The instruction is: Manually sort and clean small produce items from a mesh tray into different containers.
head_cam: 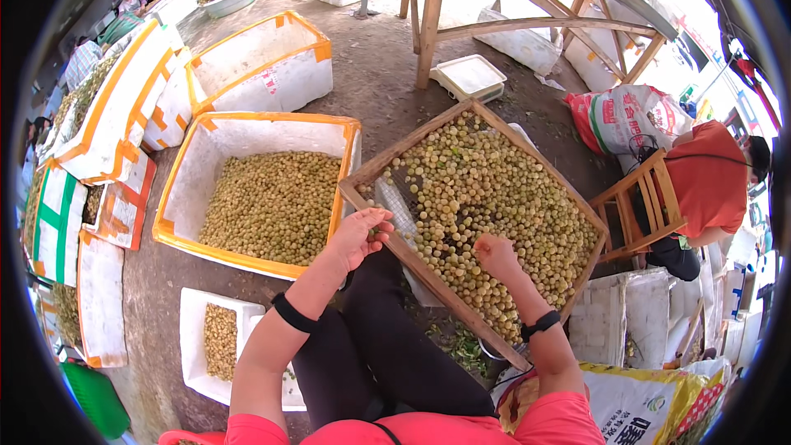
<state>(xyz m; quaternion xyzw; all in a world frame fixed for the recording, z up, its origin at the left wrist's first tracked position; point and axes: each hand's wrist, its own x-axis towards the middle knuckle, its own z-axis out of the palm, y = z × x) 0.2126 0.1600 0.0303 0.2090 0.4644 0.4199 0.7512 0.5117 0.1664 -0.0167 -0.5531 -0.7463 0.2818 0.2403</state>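
Note:
Small round yellow-green fruits (544, 222) cover most of a wood-framed mesh screen (426, 284), tilted in front of me. My left hand (361, 235) is above the screen's left edge, beside a foam box. Its fingers are curled around something small and green, seemingly one or more fruits. Over the middle of the screen, my right hand (496, 256) has its fingertips bent in among the fruits; whether they pinch one is hidden. To the left, the white foam box (210, 136) with orange-taped rim holds a deep heap of similar fruits (272, 204).
A smaller foam box (193, 346) with paler pieces lies by my left leg. Another taped foam box (303, 83) stands behind. At right, a person in an orange shirt (707, 179) sits on a wooden chair (642, 204). Printed sacks (630, 117) and a timber frame (429, 25) stand beyond.

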